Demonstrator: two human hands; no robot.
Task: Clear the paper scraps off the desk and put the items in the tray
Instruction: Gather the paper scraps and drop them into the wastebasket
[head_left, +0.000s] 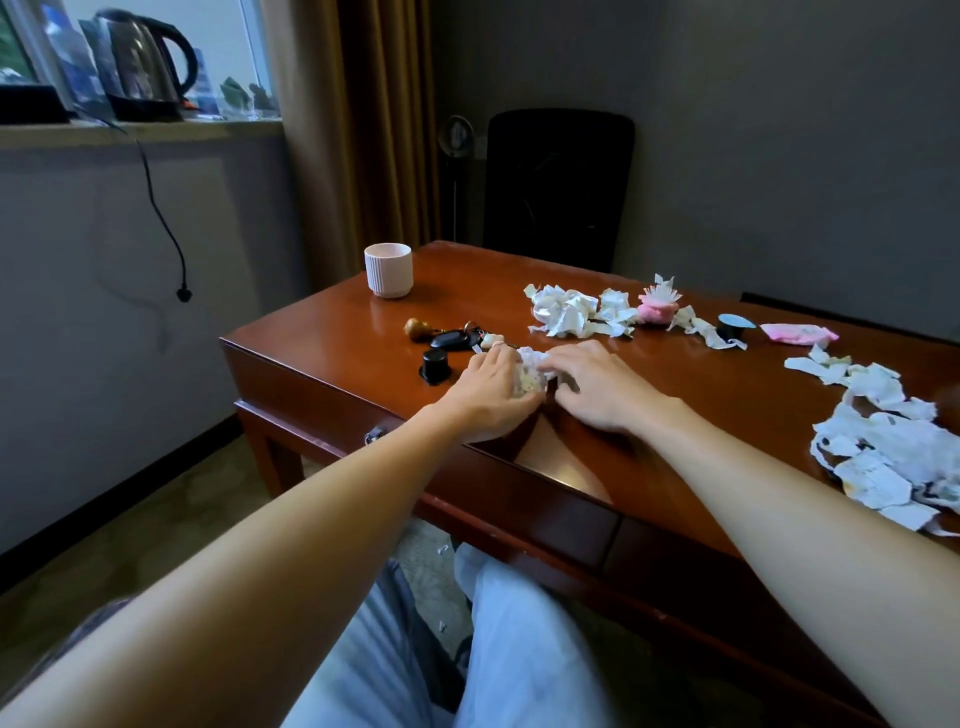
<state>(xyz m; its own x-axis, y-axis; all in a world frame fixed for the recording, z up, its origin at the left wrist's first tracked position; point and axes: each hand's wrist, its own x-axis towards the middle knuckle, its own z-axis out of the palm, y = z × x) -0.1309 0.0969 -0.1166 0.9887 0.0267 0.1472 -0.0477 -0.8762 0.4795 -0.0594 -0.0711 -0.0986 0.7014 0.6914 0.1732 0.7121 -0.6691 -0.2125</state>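
Note:
A wad of white paper scraps lies near the desk's front left, squeezed between both hands. My left hand curls round its left side. My right hand cups its right side, fingers bent over the paper. More crumpled white scraps lie mid-desk, and a larger heap spreads at the right edge. A key bunch with a black fob, a black cap and a second black cap with a blue top rest on the desk. No tray is in view.
A white ribbed cup stands at the far left corner of the wooden desk. A pink holder with sticks and a pink packet lie toward the back. A black chair stands behind the desk.

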